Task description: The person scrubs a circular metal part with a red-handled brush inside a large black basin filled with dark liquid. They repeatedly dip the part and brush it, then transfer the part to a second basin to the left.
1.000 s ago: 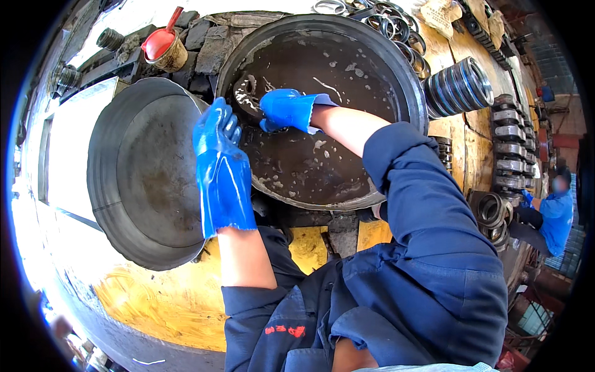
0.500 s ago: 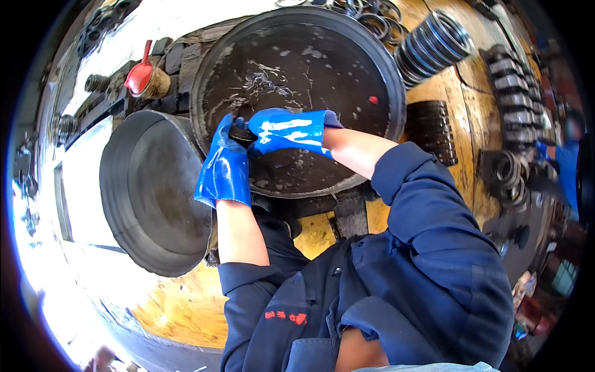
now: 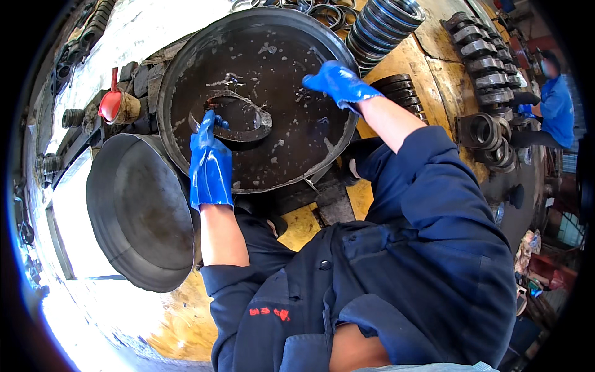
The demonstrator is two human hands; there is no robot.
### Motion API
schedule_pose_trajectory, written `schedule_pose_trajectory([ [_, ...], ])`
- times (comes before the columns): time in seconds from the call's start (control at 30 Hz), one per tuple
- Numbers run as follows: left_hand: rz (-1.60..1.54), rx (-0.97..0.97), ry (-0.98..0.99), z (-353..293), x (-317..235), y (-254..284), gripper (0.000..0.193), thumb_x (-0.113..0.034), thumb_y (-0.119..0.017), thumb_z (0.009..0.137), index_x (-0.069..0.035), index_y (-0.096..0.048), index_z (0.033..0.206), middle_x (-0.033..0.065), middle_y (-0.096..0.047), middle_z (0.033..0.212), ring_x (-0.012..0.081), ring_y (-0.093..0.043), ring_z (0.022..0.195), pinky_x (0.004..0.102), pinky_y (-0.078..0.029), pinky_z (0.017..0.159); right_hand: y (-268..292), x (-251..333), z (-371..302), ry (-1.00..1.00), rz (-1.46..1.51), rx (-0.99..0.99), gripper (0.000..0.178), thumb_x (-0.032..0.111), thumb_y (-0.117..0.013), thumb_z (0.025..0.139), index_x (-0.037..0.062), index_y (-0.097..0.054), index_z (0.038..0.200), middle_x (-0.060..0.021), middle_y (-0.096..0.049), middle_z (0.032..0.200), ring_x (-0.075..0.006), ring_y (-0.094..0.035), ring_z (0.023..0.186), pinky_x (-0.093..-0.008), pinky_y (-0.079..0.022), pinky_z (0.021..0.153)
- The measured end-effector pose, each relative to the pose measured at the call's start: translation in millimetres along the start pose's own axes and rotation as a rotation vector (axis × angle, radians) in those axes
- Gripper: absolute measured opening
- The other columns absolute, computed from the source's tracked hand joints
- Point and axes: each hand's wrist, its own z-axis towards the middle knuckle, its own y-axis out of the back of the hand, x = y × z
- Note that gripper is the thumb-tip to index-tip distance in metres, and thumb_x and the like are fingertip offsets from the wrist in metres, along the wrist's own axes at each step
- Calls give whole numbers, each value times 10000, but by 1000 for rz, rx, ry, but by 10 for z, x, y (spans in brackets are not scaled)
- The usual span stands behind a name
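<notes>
My left hand, in a long blue rubber glove, is closed on the near left edge of a dark, wet metal ring. The ring is tilted at the left side of a large round tub of dark, murky liquid with pale flecks on it. Over the tub's right side, apart from the ring, is my right hand in a matching glove. Nothing shows in it; its fingers are bunched together in view, so their exact pose is unclear.
A grey metal drum stands left of the tub. Behind it, a red scoop rests in a tan pot. Stacked rings, dark rings and a crankshaft lie to the right. Another person is at far right.
My right hand has left my left hand and moved right across the tub. The ring, hidden behind the gloves before, now shows in my left hand. The whole view has shifted somewhat.
</notes>
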Motion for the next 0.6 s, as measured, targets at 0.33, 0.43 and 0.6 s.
schedule_pose_trajectory([
  [0.33, -549, -15, 363, -166, -897, -264, 156, -120, -769, 876, -16, -706, 974, 80, -674, 771, 207, -629, 611, 327, -503, 566, -809, -730, 495, -390, 630, 16, 412, 379, -659, 972, 53, -715, 1218, -150, -739, 1127, -287, -685, 976, -415, -488, 960],
  [0.43, -508, 57, 365, -287, -975, -189, 137, -91, -775, 858, -24, -702, 951, 68, -665, 756, 200, -628, 624, 329, -512, 587, -1118, -809, 681, -544, 665, 49, 382, 368, -632, 989, 65, -718, 1206, -140, -741, 1131, -286, -687, 987, -407, -490, 962],
  [0.6, -417, 149, 481, -466, -1164, -762, 229, 32, -785, 813, -2, -675, 1011, 54, -657, 772, 166, -601, 598, 294, -488, 570, -983, -1659, 810, -62, 41, -30, 431, 307, -693, 888, -22, -723, 1164, -249, -733, 1100, -337, -727, 928, -417, -545, 832],
])
